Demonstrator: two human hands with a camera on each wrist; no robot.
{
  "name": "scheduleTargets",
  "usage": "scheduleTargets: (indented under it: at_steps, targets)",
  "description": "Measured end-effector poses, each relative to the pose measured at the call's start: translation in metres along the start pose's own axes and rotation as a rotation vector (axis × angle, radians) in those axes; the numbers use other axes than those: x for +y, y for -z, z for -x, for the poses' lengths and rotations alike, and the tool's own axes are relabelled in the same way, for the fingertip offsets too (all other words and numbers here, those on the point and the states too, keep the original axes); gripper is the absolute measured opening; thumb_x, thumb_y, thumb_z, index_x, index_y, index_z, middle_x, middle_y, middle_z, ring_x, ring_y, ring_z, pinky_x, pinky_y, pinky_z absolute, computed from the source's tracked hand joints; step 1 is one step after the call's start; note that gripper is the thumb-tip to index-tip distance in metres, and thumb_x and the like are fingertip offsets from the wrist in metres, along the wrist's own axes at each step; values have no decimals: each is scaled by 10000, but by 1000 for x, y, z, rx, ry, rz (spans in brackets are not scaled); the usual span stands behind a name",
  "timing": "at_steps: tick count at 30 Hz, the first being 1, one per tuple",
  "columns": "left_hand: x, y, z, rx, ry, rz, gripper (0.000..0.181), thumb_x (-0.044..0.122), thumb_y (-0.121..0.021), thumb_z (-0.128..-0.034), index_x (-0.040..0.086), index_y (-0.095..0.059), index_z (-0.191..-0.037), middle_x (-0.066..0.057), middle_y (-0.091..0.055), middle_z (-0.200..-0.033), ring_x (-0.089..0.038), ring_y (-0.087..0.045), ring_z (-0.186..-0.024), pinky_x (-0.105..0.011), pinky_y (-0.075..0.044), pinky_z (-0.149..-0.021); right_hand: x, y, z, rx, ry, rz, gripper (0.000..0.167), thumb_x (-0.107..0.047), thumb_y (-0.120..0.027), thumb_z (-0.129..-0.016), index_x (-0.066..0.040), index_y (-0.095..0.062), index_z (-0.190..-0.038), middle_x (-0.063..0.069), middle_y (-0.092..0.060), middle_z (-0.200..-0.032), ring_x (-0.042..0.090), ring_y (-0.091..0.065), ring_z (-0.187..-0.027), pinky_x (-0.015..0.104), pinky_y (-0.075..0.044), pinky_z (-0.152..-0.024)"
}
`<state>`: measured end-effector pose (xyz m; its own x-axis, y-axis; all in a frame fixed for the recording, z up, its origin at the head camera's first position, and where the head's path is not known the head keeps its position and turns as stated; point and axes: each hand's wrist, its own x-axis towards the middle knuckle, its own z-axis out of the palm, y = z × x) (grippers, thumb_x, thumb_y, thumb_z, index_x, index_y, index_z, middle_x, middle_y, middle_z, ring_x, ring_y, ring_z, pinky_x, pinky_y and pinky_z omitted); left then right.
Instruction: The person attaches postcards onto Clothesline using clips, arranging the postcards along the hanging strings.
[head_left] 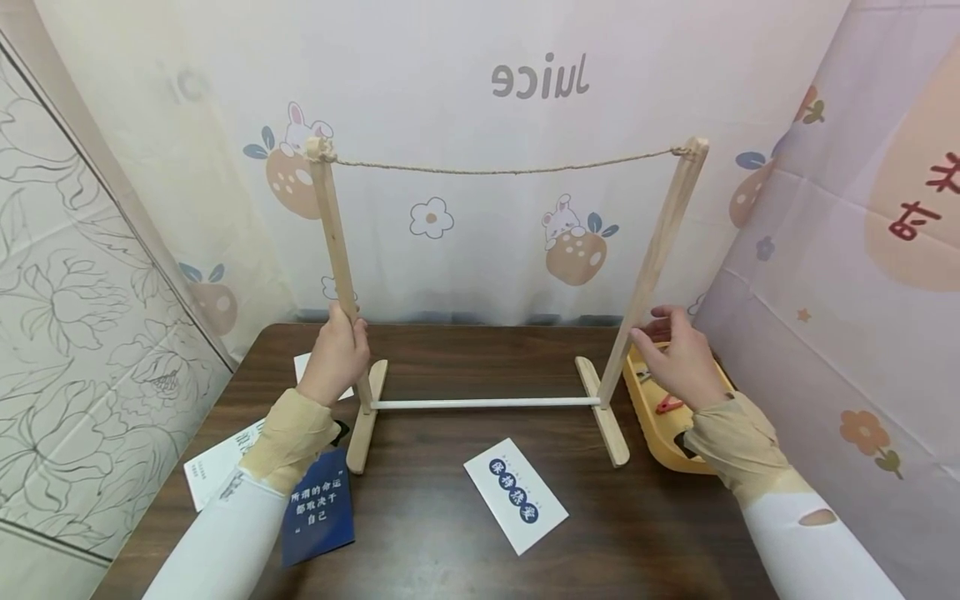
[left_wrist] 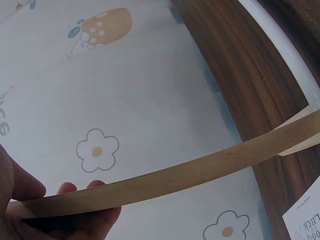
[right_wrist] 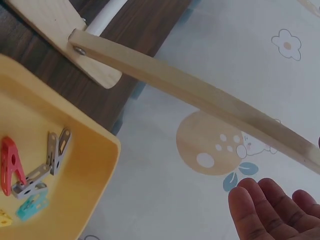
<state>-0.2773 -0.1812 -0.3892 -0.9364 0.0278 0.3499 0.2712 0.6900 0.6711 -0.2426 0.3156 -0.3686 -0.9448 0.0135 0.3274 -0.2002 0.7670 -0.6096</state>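
A wooden stand has two upright posts, a twine [head_left: 465,172] tied between their tops and a white rod [head_left: 480,403] joining them near the feet. My left hand [head_left: 335,354] grips the left post [head_left: 333,233] partway up; the left wrist view shows thumb and fingers on either side of the wood. Beside the right post [head_left: 660,233] is my right hand [head_left: 681,358], its fingers relaxed and loosely bent. In the right wrist view those fingers [right_wrist: 265,210] are apart from the post; whether the thumb touches it I cannot tell.
A yellow basket [head_left: 660,446] right of the stand contains a red clothespin [right_wrist: 11,165], metal clips [right_wrist: 57,150] and a teal clip [right_wrist: 32,206]. A white card [head_left: 516,496] lies at the table's front middle. A blue card [head_left: 322,508] and white cards lie at the left. A printed curtain hangs behind.
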Motion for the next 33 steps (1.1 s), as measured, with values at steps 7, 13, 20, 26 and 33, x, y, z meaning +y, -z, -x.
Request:
scheduleTargets:
  at_steps: [7, 13, 20, 26, 33]
  targets:
    - [0, 1, 1, 15, -31, 18, 406, 96, -403, -1146, -168, -377, -1453, -399, -613, -1289, -468, -718, -947, -596, -632, -804, 3, 6, 2, -10, -10, 23, 581, -360, -558, -1133, 78, -439, -1495, 303, -653, -1286, 501, -675, -1180, 638, -569, -925]
    - [0, 3, 4, 35, -44, 24, 361, 142, -470, -1140, -132, -453, -1374, -300, -644, -1084, -380, -685, -815, -505, -601, -717, 8, 9, 2, 2, 8, 27, 523, -302, -537, -1138, 91, -461, -1474, 323, -650, -1262, 518, -673, -1149, 668, -539, -973]
    - [2, 12, 6, 14, -44, 9, 385, 212, -554, -1116, -98, -476, -1332, -271, -631, -1028, -417, -735, -858, -526, -627, -727, 13, 13, 1, -17, 11, 52, 519, -297, -539, -1136, 96, -475, -1468, 343, -645, -1274, 536, -670, -1155, 683, -538, -973]
    - [3, 17, 8, 48, -76, 3, 496, 175, -593, -1092, -111, -430, -1462, -330, -624, -1273, -493, -702, -1112, -612, -623, -855, 20, 15, 0, -4, 32, 78, 500, -268, -571, -1124, 111, -497, -1441, 370, -656, -1256, 551, -692, -1111, 689, -551, -958]
    - [6, 24, 14, 121, -103, -9, 506, 122, -619, -1065, -114, -439, -1475, -321, -598, -1332, -484, -671, -1156, -619, -594, -885, 27, 17, -2, -17, 29, 100, 502, -261, -581, -1119, 121, -500, -1433, 398, -650, -1259, 573, -675, -1136, 704, -537, -955]
